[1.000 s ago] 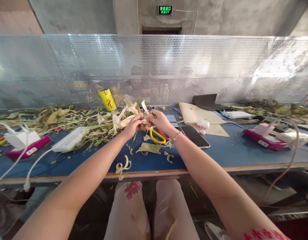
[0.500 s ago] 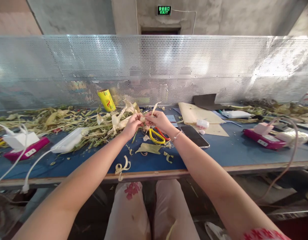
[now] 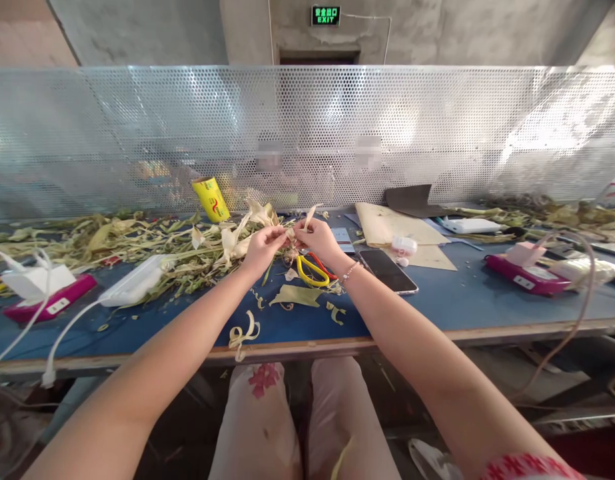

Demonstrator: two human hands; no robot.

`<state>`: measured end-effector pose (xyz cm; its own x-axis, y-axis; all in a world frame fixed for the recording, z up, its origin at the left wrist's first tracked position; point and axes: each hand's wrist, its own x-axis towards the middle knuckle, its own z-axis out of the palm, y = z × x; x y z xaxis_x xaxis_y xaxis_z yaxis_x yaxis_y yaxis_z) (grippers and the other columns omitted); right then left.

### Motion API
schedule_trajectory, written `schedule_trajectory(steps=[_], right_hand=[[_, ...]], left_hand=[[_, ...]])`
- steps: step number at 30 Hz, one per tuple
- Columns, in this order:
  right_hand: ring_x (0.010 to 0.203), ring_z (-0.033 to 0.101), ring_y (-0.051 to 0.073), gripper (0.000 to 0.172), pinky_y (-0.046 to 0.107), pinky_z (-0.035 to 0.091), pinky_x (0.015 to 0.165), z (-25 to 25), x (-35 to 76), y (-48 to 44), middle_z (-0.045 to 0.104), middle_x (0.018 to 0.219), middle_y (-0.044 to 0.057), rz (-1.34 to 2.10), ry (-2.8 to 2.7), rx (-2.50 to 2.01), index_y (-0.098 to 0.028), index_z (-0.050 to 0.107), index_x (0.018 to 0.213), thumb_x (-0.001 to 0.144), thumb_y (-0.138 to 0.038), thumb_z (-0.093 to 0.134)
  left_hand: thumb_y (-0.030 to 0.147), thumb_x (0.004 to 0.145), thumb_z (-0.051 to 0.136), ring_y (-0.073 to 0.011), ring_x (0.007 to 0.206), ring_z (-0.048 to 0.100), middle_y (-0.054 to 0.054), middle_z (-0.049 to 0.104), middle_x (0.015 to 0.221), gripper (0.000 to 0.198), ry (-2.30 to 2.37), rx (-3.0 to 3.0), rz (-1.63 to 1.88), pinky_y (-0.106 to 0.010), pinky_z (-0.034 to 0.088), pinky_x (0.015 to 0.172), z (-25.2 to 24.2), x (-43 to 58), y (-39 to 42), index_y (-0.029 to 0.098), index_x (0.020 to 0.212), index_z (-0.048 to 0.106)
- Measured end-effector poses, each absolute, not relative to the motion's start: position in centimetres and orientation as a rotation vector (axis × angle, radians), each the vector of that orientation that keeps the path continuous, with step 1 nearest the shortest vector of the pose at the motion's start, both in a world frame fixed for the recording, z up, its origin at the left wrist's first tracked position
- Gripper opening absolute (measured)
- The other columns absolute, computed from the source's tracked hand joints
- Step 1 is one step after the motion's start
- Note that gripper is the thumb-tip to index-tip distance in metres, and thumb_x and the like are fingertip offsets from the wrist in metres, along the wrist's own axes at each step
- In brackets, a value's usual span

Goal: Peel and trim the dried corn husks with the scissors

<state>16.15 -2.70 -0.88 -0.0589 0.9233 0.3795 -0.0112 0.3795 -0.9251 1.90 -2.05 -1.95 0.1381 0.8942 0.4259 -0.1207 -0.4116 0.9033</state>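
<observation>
My left hand (image 3: 264,248) and my right hand (image 3: 321,243) meet above the table, fingertips almost touching. Both are closed in a pinch on a pale dried plant strip (image 3: 310,216), whose pointed end sticks up from my right hand. Fingers cover the part between them. Just below lie scissors with yellow and red handles (image 3: 311,283). Nearer to me are a flat greenish leaf piece (image 3: 296,295) and a curled pale peel (image 3: 244,329). A heap of dried stalks and leaves (image 3: 192,267) reaches up to my left hand.
Right of my hands lie a dark phone (image 3: 390,271), a small white case (image 3: 404,247) and tan paper sheets (image 3: 397,227). Magenta power strips (image 3: 50,299) with cables sit at either side. A yellow tube (image 3: 211,199) stands tilted before the perforated metal screen (image 3: 307,120).
My hands stay together at nearly the same spot, with fingers shifted slightly around the pale strip. The whole view has moved a little. Objects on the table look unchanged.
</observation>
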Motion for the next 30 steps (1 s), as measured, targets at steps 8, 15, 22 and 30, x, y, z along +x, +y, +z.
schedule_trajectory(steps=[8, 15, 22, 30], right_hand=[[0.050, 0.048, 0.006, 0.013, 0.022, 0.044, 0.054, -0.8, 15.8, -3.1, 0.050, 0.059, -0.006, 0.968, -1.386, -0.807, -0.018, 0.051, 0.072, 0.065, -0.023, 0.060], [0.054, 0.046, 0.006, 0.035, 0.021, 0.042, 0.053, -1.0, 15.9, -2.9, 0.046, 0.067, -0.006, 1.049, -1.119, -0.920, -0.021, 0.042, 0.075, 0.067, -0.050, 0.061], [0.067, 0.053, 0.012, 0.044, 0.025, 0.041, 0.062, -1.4, 16.1, -2.3, 0.058, 0.071, 0.002, 1.105, -1.252, -0.938, -0.018, 0.055, 0.067, 0.070, -0.061, 0.053], [0.050, 0.045, 0.006, 0.034, 0.019, 0.037, 0.048, -0.6, 15.8, -3.5, 0.048, 0.060, -0.005, 1.110, -1.229, -0.782, -0.020, 0.047, 0.070, 0.069, -0.052, 0.058]], left_hand=[[0.032, 0.058, 0.073, -0.0141, 0.064, 0.061, -0.002, 0.064, 0.067, 0.027, 0.767, 1.429, 1.471, -0.035, 0.051, 0.076, -2.1, 2.0, -1.6, 0.013, 0.073, 0.061], [0.026, 0.065, 0.067, -0.0115, 0.060, 0.058, 0.000, 0.060, 0.061, 0.017, 0.807, 1.349, 1.471, -0.032, 0.051, 0.072, -1.6, 1.8, -1.8, 0.013, 0.067, 0.056], [0.026, 0.068, 0.065, -0.0117, 0.059, 0.059, -0.001, 0.060, 0.062, 0.018, 0.797, 1.376, 1.371, -0.031, 0.051, 0.072, -1.4, 1.8, -2.2, 0.014, 0.065, 0.051], [0.025, 0.066, 0.065, -0.0106, 0.058, 0.058, 0.001, 0.059, 0.060, 0.019, 0.783, 1.452, 1.247, -0.028, 0.050, 0.066, -1.5, 1.9, -2.3, 0.014, 0.063, 0.050]])
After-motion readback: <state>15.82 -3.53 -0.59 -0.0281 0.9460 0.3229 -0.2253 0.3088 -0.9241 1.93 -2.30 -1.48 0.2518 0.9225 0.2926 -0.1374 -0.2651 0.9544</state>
